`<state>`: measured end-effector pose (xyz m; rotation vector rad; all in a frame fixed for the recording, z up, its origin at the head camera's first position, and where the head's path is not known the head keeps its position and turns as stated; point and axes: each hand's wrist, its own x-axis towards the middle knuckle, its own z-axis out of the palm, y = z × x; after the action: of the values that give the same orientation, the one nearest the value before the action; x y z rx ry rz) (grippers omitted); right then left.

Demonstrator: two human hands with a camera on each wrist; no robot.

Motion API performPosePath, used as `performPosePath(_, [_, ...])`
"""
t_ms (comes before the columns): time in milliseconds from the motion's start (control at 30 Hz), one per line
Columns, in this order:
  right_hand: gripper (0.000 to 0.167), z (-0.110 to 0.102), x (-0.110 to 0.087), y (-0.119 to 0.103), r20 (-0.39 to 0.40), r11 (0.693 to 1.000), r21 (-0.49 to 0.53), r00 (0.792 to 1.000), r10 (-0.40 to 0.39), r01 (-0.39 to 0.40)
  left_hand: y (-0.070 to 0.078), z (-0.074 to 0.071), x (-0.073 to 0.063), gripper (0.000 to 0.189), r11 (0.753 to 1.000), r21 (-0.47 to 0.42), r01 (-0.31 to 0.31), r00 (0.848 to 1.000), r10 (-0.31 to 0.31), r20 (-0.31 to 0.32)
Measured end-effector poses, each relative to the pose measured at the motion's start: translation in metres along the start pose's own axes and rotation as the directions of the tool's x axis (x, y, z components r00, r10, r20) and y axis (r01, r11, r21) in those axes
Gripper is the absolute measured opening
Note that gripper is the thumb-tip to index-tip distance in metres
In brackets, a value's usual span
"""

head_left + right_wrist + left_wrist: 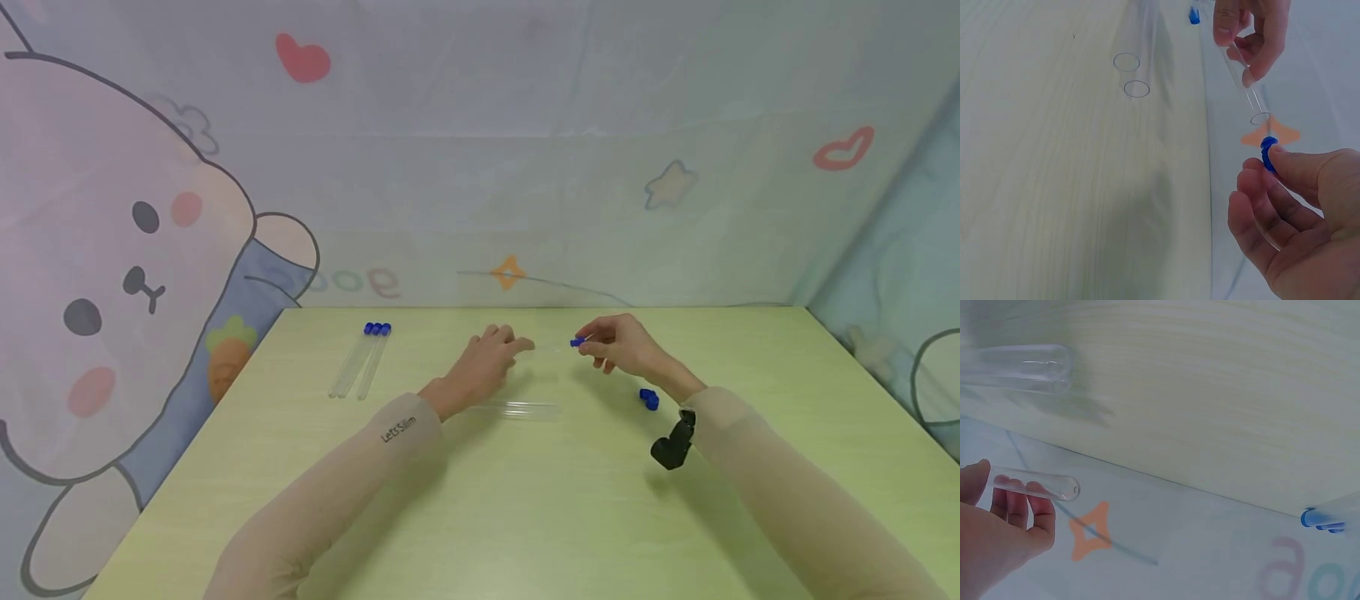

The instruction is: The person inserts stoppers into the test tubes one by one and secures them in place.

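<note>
My left hand (486, 367) grips a clear test tube (1054, 485) between thumb and fingers, its rounded end showing in the left wrist view. In the right wrist view the tube's open mouth points at my right hand (1310, 206). Thumb and fingertips of that hand pinch a small blue cap (1269, 153), held just short of the tube's rim with a slight gap. Below my left forearm, uncapped clear tubes (525, 409) lie on the table. Loose blue caps (649, 399) sit near my right wrist.
Three capped tubes (365, 367) lie side by side on the left of the pale wooden table (480, 517). Behind the table's far edge hangs a printed cloth backdrop (480, 167). A black wrist camera (673, 443) juts from the right sleeve.
</note>
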<state>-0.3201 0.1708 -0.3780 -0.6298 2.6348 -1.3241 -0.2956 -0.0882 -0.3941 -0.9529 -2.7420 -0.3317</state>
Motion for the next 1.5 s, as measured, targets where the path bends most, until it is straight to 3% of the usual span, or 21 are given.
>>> performPosePath(600, [0.024,0.008,0.002,-0.005,0.032,0.998,-0.006,0.998,-0.054,0.055,0.004,-0.001,0.002,0.041,1.000,0.013,-0.002,1.000,0.002,0.019])
performPosePath(900, [0.027,0.008,0.002,-0.008,0.027,0.999,0.048,1.000,-0.014,0.012,0.003,0.001,0.005,0.041,0.999,0.040,0.018,0.999,-0.019,0.031])
performPosePath(1300, [0.024,0.010,0.002,-0.008,-0.018,0.993,0.119,1.000,0.017,-0.015,0.003,0.002,0.006,0.036,0.998,-0.037,-0.047,0.998,0.045,-0.034])
performPosePath(1500, [0.024,0.010,0.003,-0.011,-0.006,0.993,0.118,1.000,0.026,-0.026,0.004,0.001,0.006,0.035,0.995,-0.094,-0.024,1.000,0.023,-0.010])
